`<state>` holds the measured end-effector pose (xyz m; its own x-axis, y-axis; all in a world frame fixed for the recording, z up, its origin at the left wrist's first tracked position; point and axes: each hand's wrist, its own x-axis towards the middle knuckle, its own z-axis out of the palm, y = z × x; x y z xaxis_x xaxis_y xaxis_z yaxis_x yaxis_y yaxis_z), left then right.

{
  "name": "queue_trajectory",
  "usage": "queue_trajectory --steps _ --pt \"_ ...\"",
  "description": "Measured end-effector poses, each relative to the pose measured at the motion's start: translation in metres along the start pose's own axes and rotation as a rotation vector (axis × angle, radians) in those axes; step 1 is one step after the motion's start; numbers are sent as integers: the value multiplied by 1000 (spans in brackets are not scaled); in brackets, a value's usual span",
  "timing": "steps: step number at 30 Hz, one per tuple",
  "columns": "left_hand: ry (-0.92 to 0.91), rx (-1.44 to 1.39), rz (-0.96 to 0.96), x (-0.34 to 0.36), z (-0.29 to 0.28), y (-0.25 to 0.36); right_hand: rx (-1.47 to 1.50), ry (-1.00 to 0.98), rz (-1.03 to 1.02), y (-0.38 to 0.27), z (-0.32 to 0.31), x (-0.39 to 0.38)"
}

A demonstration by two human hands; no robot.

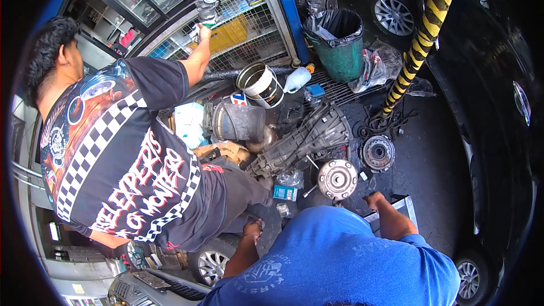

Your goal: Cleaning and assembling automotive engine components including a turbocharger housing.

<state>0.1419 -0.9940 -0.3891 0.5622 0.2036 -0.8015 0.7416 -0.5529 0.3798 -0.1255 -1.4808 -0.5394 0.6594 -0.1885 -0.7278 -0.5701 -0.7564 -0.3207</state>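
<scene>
blue shirt (334, 255) hides hands' grip (254, 229) (374, 198); gearbox (306, 141) beyond.

Left hand (253, 230) rests open near a small blue box (284, 192). Right hand (374, 199) is by a metal tray (403, 207), just below a round metal disc (337, 179). Big gearbox (306, 139) lies in the middle. Another person (130, 158) in a black shirt reaches up w/ one hand to a part (207, 11). Green bin (340, 42) at back.

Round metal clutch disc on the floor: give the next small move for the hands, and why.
Probably reach the right hand forward to the round metal clutch disc: that hand is empty, braced on the grey metal tray just behind it. The left hand rests farther back on the floor.
</scene>
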Motion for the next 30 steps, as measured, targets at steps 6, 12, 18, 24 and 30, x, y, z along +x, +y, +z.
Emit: queue_trajectory --steps 6,12,18,24,30 --pt "-66 -61 76 9 9 14 -57 -121 141 -25 -74 -5" --pt "-53 -107 50 9 3 9 336 9 329 -64 -110 -8" --pt "-70 -92 -15 12 -1 -14 483 121 287 -66 -86 -8" --pt "-61 -103 -57 7 6 -23 -227 86 -150 -24 -60 14" --pt "-78 -44 -89 10 31 -28 -35 -23 112 13 -41 5"
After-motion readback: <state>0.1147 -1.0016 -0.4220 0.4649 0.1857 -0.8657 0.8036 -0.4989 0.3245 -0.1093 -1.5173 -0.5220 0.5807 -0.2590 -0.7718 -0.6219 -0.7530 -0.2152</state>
